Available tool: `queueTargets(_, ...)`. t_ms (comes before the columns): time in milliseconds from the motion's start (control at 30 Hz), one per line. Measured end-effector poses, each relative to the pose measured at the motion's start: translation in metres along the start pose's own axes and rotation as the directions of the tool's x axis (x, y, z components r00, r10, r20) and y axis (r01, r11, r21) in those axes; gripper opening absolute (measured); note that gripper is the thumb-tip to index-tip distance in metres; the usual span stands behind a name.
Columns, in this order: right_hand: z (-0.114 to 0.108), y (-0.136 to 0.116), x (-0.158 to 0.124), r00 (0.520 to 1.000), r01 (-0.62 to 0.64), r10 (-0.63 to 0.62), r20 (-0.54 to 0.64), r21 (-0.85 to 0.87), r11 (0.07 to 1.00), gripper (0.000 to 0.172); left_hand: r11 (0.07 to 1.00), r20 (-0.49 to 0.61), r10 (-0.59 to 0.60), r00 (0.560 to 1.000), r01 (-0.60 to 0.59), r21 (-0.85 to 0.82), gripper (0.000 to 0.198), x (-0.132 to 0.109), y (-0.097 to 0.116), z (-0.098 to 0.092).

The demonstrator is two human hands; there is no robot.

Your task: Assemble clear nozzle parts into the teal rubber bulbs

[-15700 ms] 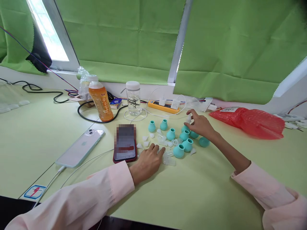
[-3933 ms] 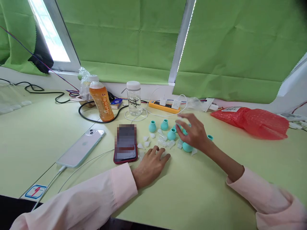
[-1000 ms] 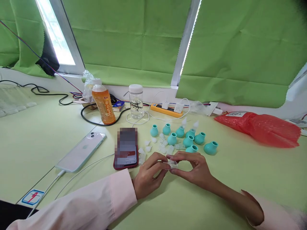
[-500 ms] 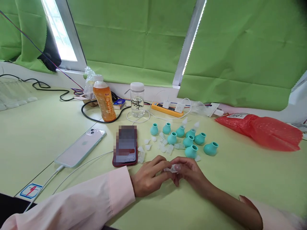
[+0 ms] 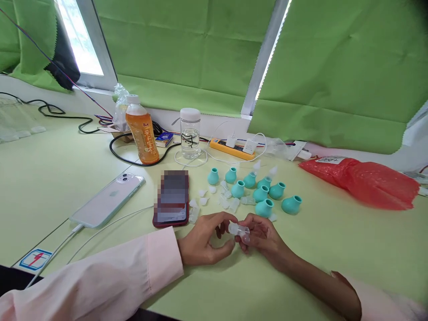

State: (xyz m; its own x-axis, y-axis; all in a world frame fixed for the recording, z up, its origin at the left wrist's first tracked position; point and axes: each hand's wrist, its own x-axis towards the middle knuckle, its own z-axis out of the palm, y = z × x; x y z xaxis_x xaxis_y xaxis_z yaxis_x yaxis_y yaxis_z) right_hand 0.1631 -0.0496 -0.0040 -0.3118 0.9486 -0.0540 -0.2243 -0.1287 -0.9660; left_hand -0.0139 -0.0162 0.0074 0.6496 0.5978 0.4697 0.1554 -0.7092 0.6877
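Note:
A small clear plastic piece (image 5: 239,230) is pinched in the fingers of my right hand (image 5: 262,234), above the table's near middle. My left hand (image 5: 210,238) is just left of it, thumb and index finger apart in a curve, the fingertips close to the piece's left end. Beyond the hands stand several teal rubber bulbs (image 5: 264,207), two of them with clear pointed tips (image 5: 273,171) on top. Loose clear plastic parts (image 5: 234,205) and small white tips (image 5: 203,201) lie to the left of the bulbs.
A dark red-cased phone (image 5: 171,216) and a pale phone (image 5: 109,198) on a cable lie at left. An orange drink bottle (image 5: 143,136), a clear bottle (image 5: 190,138) and a yellow power strip (image 5: 232,149) stand behind. A red bag (image 5: 361,180) lies at right.
My left thumb and index finger have spread and come off the clear piece, which stays in my right hand. The view has shifted slightly.

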Motion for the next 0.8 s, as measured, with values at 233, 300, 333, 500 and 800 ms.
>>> queueTargets(233, 0.0, 0.004, 0.0, 0.998, 0.047, -0.046, 0.033, -0.037, 0.998, 0.025, 1.0, -0.012, 0.01, 1.0, -0.01, 0.001, 0.023, -0.001, -0.002, 0.007)
queueTargets(300, 0.0, 0.004, 0.001, 0.999, 0.048, -0.047, 0.025, -0.05, 0.998, 0.024, 1.0, -0.031, 0.011, 0.999, -0.01, 0.017, 0.023, -0.002, -0.004, 0.009)
queueTargets(333, 0.0, 0.004, 0.002, 0.999, 0.042, -0.041, 0.019, -0.054, 0.998, 0.023, 1.0, -0.036, 0.011, 0.999, -0.01, 0.026, 0.023, -0.002, -0.004, 0.009)
queueTargets(500, 0.001, 0.005, 0.001, 1.0, 0.029, -0.029, 0.001, -0.058, 0.998, 0.024, 0.995, -0.032, 0.084, 0.996, -0.082, 0.048, 0.025, -0.002, -0.003, 0.005)
queueTargets(800, -0.005, 0.008, -0.003, 0.955, 0.088, -0.19, -0.227, -0.395, 0.915, 0.016, 0.939, -0.145, -0.003, 0.989, 0.053, 0.341, 0.017, 0.005, -0.007, 0.0)
